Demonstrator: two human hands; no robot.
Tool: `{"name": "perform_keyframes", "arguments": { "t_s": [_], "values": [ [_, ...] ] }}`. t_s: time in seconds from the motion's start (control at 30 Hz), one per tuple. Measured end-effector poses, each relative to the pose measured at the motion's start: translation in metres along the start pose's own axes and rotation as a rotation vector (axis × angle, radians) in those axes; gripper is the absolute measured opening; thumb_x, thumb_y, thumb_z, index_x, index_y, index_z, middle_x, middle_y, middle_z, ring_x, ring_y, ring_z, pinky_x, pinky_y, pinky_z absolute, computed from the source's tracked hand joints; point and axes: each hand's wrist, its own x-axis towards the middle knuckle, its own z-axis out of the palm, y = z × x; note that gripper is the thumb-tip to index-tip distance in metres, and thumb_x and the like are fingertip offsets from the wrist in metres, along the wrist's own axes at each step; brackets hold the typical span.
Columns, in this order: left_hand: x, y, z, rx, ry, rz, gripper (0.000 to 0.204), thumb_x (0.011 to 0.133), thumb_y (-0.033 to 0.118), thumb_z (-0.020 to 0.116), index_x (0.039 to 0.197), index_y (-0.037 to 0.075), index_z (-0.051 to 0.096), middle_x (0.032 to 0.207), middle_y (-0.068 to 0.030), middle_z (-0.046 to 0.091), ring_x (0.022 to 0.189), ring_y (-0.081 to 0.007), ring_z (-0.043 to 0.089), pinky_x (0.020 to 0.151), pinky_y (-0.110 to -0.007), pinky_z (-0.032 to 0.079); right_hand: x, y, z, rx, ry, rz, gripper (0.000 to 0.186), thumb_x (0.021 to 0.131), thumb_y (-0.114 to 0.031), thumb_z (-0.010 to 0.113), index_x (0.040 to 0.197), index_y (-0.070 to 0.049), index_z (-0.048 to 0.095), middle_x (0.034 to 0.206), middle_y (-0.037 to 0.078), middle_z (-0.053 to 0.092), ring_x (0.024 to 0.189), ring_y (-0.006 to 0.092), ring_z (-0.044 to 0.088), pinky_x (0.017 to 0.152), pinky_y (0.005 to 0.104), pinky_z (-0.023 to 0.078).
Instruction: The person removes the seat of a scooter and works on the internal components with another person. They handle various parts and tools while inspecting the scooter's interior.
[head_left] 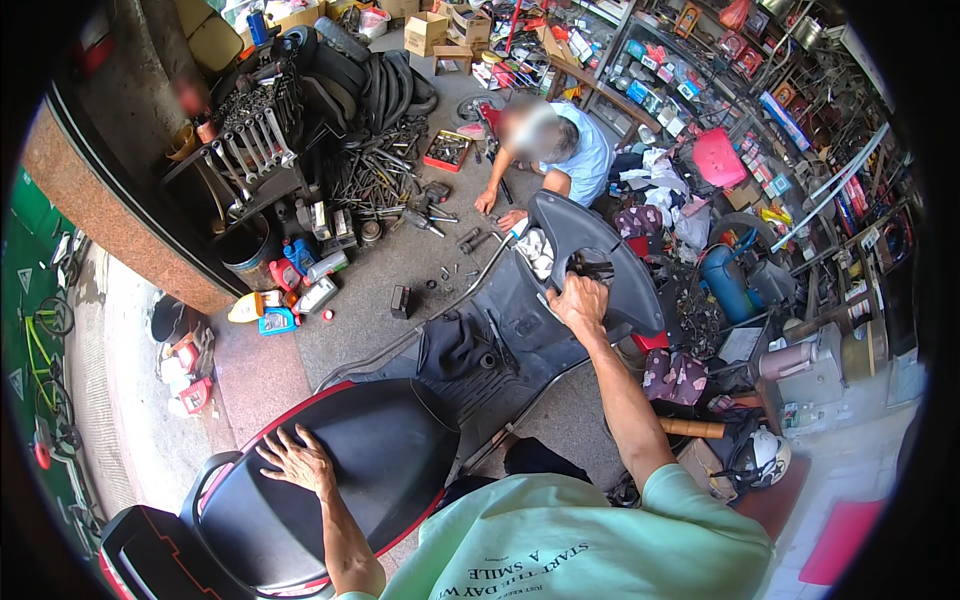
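A motor scooter with a black seat (360,460) and red trim stands across the middle, its front to the right. My left hand (300,462) lies flat on the seat, fingers spread. My right hand (580,304) is at the grey front panel (640,290), by a storage pocket holding dark items (590,265). Its fingers curl at the pocket; what they grip is hidden. Crumpled white material (537,253) fills the other pocket. A black cloth or bag (455,345) lies on the footboard. Beyond the panel crouches a person in light blue (590,155), both hands low near the floor.
Loose metal tools (370,185) cover the floor ahead, beside a wrench rack (255,145) and tyres (385,90). Oil bottles (290,280) and a small black box (401,302) stand left. Right are a blue tank (722,275), a helmet (762,458) and crowded shelves (840,200).
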Motion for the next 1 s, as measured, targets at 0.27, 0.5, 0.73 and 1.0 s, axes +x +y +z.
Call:
{"name": "perform_keyframes", "arguments": {
  "t_s": [0.27, 0.5, 0.73, 1.0],
  "values": [
    [-0.0002, 0.0, -0.0007, -0.001, -0.009, 0.001, 0.053, 0.092, 0.048, 0.038, 0.124, 0.009, 0.055, 0.143, -0.007, 0.036, 0.137, -0.0288, 0.02, 0.108, -0.055, 0.008, 0.0003, -0.0001, 0.0001, 0.009, -0.011, -0.005, 0.032, 0.069, -0.034, 0.069, 0.073, -0.002, 0.066, 0.07, 0.019, 0.065, 0.068, 0.0324, 0.065, 0.065, 0.0407, 0.05],
    [-0.0002, 0.0016, -0.0064, 0.043, -0.021, 0.016, 0.054, 0.092, 0.051, 0.037, 0.125, 0.011, 0.053, 0.141, -0.0094, 0.038, 0.136, -0.0298, 0.023, 0.107, -0.057, 0.011, 0.0006, 0.0005, 0.0005, 0.009, -0.008, -0.002, 0.031, 0.069, -0.033, 0.07, 0.072, -0.002, 0.066, 0.071, 0.019, 0.065, 0.069, 0.0327, 0.065, 0.066, 0.0403, 0.051],
    [0.0004, 0.0005, -0.003, 0.04, -0.012, 0.014, 0.054, 0.092, 0.05, 0.037, 0.125, 0.011, 0.054, 0.141, -0.0095, 0.039, 0.135, -0.0301, 0.023, 0.107, -0.057, 0.011, 0.0011, 0.0006, 0.0011, -0.001, -0.016, 0.003, 0.032, 0.069, -0.033, 0.07, 0.072, -0.002, 0.067, 0.071, 0.019, 0.065, 0.068, 0.0324, 0.065, 0.065, 0.0401, 0.051],
    [0.0002, 0.0012, -0.0038, 0.037, 0.001, 0.017, 0.054, 0.092, 0.05, 0.038, 0.125, 0.011, 0.054, 0.14, -0.0094, 0.039, 0.135, -0.0301, 0.024, 0.107, -0.058, 0.011, 0.0013, 0.0003, 0.0008, -0.008, -0.018, 0.004, 0.032, 0.069, -0.034, 0.069, 0.072, -0.002, 0.067, 0.071, 0.019, 0.065, 0.069, 0.0321, 0.065, 0.065, 0.04, 0.051]
  ]
}}
